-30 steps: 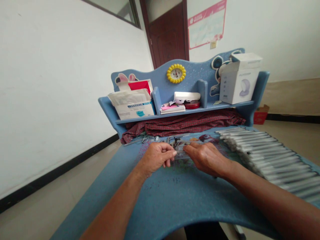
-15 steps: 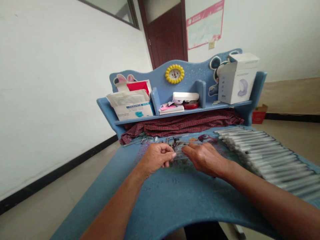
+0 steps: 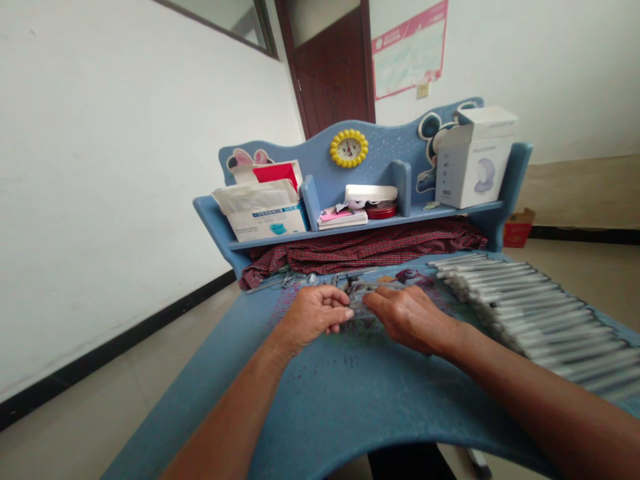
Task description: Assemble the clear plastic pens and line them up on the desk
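Note:
My left hand point(image 3: 316, 316) is over the middle of the blue desk, its thumb and fingers brought together toward the right. My right hand point(image 3: 404, 315) faces it a short way off, fingers pinched and knuckles up. Whatever is in either pinch is too small or too hidden to name. Behind and between the fingertips lie small grey and clear loose parts point(image 3: 353, 285), too blurred to tell apart. To the right of my right hand, a long row of slim pen-like rods point(image 3: 535, 320), whitish with dark ends, lies side by side.
A blue shelf point(image 3: 360, 230) rises at the desk's back, holding a mask box point(image 3: 267, 220), papers point(image 3: 343, 219), a red round tin point(image 3: 382, 211) and a white carton point(image 3: 475, 160). Red checked cloth point(image 3: 370, 247) is bunched below. Its front edge point(image 3: 400, 440) curves inward.
My left fingers and thumb have shifted slightly, with a bit more space between them. My right hand stays almost in place, as do the rods and the loose parts.

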